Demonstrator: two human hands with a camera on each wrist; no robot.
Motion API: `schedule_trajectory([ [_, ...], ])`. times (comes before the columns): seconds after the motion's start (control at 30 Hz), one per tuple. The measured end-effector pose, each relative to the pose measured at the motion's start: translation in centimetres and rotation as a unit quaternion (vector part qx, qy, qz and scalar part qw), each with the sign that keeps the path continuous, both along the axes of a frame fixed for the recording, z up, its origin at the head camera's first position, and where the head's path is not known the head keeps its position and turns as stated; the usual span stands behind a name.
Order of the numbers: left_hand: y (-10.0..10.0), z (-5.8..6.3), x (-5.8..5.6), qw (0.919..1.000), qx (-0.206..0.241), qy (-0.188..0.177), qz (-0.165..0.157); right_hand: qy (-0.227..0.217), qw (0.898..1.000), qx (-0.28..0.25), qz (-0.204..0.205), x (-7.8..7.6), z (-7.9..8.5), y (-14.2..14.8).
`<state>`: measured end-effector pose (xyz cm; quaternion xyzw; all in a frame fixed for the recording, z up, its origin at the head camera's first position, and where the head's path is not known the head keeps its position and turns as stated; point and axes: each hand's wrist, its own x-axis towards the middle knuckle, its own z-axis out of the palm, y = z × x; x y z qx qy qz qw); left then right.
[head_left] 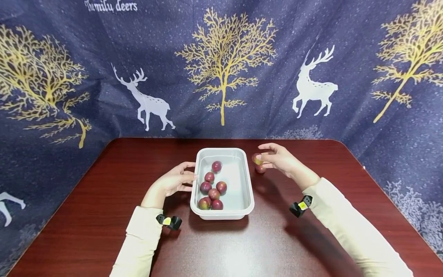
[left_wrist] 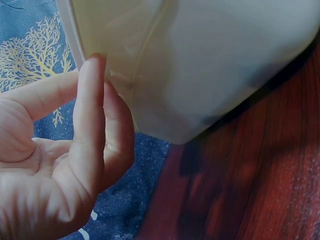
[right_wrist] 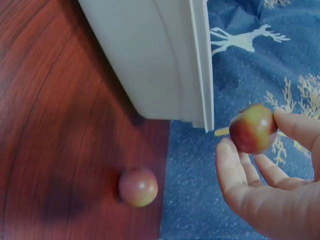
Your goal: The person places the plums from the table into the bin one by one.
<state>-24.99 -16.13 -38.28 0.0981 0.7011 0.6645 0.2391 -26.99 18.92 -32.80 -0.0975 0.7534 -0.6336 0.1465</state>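
Observation:
A white rectangular plastic container stands on the table, with several red-purple plums mostly on its left side. My left hand grips the container's left rim, its fingertips against the rim and outer wall in the left wrist view. Off the container's right side, my right hand pinches a red-and-yellow plum between thumb and fingers, above the table. Another plum lies on the table below that hand, partly covered by the fingers in the head view.
The dark red wooden table extends around the container. Behind it hangs a blue cloth printed with deer and golden trees. Each wrist bears a black strap with a small camera.

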Motion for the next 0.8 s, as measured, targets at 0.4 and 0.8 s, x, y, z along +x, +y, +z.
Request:
schedule_trajectory([
  [0.4, -0.1, -0.2, 0.1, 1.0, -0.006, -0.001, 0.0, 0.013, 0.998, 0.056, -0.002, 0.1, 0.5, -3.1],
  [0.8, -0.1, 0.0, 0.0, 0.9999, -0.009, 0.005, 0.001, 0.026, 0.995, 0.094, 0.029, 0.1, 0.5, -6.0],
])
